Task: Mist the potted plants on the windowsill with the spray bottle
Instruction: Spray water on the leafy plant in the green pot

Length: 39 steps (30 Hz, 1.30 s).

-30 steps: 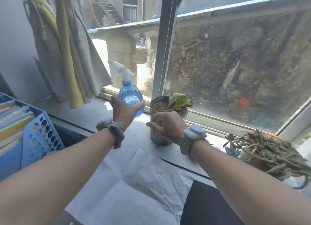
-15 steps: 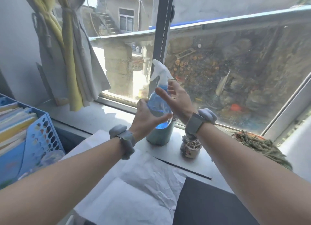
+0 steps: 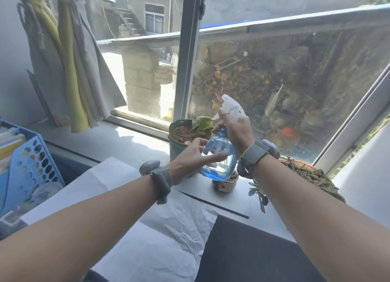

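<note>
The spray bottle [image 3: 221, 157] has a clear blue body and a white trigger head, and it hangs tilted above the windowsill. My right hand [image 3: 236, 131] is closed around its neck, just under the trigger head. My left hand [image 3: 190, 161] lies against the bottle's left side with fingers spread, the index finger across the blue body. Just behind it stands a green pot [image 3: 176, 148] holding brown soil and a green leaf. A small round pot [image 3: 224, 185] sits directly under the bottle. A trailing dry-looking plant [image 3: 310, 174] lies on the sill to the right.
The windowsill [image 3: 126, 138] runs below a closed window with a grey frame post [image 3: 187, 55]. Tied curtains [image 3: 69, 60] hang at the left. A blue perforated file basket [image 3: 31, 161] stands at the near left. White paper [image 3: 160, 229] and a dark mat [image 3: 253, 256] cover the desk in front.
The bottle has passed from my left hand to my right, which now grips the neck. My left fingers have loosened and spread. The bottle sits lower and further right.
</note>
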Available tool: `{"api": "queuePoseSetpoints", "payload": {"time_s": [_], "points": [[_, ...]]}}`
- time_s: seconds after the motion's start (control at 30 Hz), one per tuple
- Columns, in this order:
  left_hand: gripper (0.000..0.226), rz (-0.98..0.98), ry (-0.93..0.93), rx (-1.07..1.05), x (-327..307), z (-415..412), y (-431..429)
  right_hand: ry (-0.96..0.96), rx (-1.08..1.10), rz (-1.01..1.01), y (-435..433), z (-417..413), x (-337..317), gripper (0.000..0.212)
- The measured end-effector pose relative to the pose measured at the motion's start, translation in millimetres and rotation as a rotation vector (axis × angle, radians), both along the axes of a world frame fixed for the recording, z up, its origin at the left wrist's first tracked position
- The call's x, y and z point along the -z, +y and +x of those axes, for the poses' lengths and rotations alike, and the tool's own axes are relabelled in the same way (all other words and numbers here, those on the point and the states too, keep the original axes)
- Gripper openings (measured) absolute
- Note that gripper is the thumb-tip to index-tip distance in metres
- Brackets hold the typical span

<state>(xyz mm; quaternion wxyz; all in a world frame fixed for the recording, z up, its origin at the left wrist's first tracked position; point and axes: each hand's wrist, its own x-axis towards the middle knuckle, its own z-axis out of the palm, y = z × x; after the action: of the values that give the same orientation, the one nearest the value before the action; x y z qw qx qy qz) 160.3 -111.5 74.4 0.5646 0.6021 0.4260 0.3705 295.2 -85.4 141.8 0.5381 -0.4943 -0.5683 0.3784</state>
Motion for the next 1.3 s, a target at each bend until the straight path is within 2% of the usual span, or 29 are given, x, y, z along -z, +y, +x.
{"api": "queuePoseSetpoints", "payload": {"time_s": [0.1,0.2,0.33,0.47,0.57,0.7,0.87,0.97,1.13,1.2,1.3], "points": [[0.091,-0.229,-0.219,0.138,5,9,-4,0.145,-0.015,-0.059,-9,15,2,0.023],[0.079,-0.345,-0.22,0.223,13,18,-7,0.147,-0.032,-0.091,-18,26,7,0.025],[0.073,-0.36,-0.158,0.295,15,36,-18,0.048,-0.128,-0.155,-27,43,17,0.038],[0.086,-0.401,-0.178,0.33,28,47,-31,-0.085,-0.262,-0.223,-28,58,28,0.017],[0.096,-0.451,-0.209,0.348,36,53,-37,-0.127,-0.314,-0.212,-28,65,40,0.016],[0.104,-0.479,-0.178,0.373,37,49,-41,-0.146,-0.286,-0.235,-30,62,48,0.038],[0.099,-0.534,-0.21,0.37,36,36,-40,-0.224,-0.174,-0.197,-28,42,49,0.031],[0.097,-0.583,-0.294,0.349,35,33,-40,-0.366,-0.141,-0.221,-19,31,43,0.033],[0.05,-0.593,-0.433,0.383,28,11,-31,-0.653,-0.234,-0.211,-11,1,15,0.04],[0.048,-0.586,-0.455,0.396,24,4,-27,-0.716,-0.245,-0.193,-7,-9,5,0.039],[0.062,-0.571,-0.439,0.389,16,-3,-21,-0.761,-0.23,-0.253,2,-17,-3,0.031]]}}
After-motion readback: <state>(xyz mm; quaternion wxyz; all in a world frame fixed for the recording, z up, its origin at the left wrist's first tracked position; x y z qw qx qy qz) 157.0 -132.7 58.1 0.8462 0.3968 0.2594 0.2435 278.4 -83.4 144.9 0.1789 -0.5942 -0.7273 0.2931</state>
